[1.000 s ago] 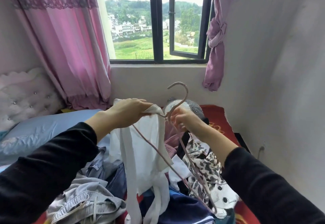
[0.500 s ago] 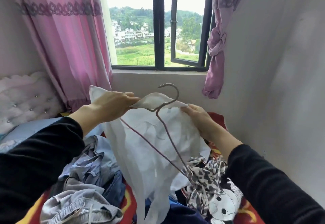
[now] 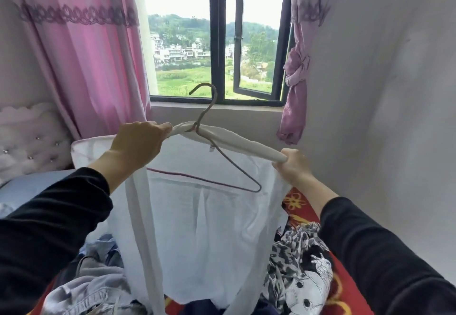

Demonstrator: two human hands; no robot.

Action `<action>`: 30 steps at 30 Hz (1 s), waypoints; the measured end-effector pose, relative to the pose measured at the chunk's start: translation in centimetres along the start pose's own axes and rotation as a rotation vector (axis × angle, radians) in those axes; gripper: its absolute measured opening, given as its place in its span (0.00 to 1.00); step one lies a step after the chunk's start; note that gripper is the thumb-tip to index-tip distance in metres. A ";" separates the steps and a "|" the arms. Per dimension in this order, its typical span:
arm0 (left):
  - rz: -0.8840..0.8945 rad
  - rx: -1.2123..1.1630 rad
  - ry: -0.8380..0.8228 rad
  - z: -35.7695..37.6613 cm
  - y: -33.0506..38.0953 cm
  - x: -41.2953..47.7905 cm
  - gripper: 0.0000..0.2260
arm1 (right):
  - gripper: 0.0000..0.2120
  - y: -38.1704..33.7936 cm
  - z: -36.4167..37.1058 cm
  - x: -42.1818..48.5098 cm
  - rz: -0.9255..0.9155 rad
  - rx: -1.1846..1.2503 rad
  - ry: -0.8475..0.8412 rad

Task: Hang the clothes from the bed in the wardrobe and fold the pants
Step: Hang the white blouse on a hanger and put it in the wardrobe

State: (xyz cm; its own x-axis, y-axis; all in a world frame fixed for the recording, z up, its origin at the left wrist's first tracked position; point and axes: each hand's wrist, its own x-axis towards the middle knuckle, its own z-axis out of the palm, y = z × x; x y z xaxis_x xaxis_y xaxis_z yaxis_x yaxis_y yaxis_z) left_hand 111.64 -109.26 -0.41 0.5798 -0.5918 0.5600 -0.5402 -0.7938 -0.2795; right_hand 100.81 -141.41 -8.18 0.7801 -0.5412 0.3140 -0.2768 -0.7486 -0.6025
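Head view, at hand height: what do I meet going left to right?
Padded headboard → left hand gripping the white garment → wire hanger, hook up → right hand gripping the garment's other shoulder → bare wall.

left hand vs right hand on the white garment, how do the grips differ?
The left hand grips the white garment bunched right beside the hook of the hanger; the right hand grips its rolled edge at the far end, away from the hook. The left hand sits higher, the right hand lower. Shared: both curl round the same garment, holding it spread between them.
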 end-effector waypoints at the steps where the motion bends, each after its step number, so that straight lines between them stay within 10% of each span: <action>1: -0.009 -0.007 -0.005 0.1 0.1 -0.1 0.05 | 0.10 0.1 0.0 0.2 0.055 0.125 0.013; 12: 0.028 -0.160 -0.096 1.4 1.1 -0.9 0.10 | 0.15 -2.4 -0.8 1.6 0.038 0.034 0.088; 19: 0.092 -0.215 -0.074 1.6 0.1 -1.3 0.09 | 0.06 -2.5 -2.2 0.9 -0.186 -0.548 0.257; 30: -0.171 -0.123 -0.041 1.9 3.0 -1.3 0.08 | 0.11 -8.5 -2.9 -2.5 0.093 0.505 -0.484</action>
State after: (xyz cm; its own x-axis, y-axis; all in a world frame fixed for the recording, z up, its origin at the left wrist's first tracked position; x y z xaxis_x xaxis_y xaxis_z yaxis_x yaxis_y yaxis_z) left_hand 110.47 -111.10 -3.49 0.6924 -0.4572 0.5581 -0.5007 -0.8615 -0.0846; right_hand 99.61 -134.85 -1.72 0.9602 -0.2755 -0.0464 -0.1517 -0.3744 -0.9148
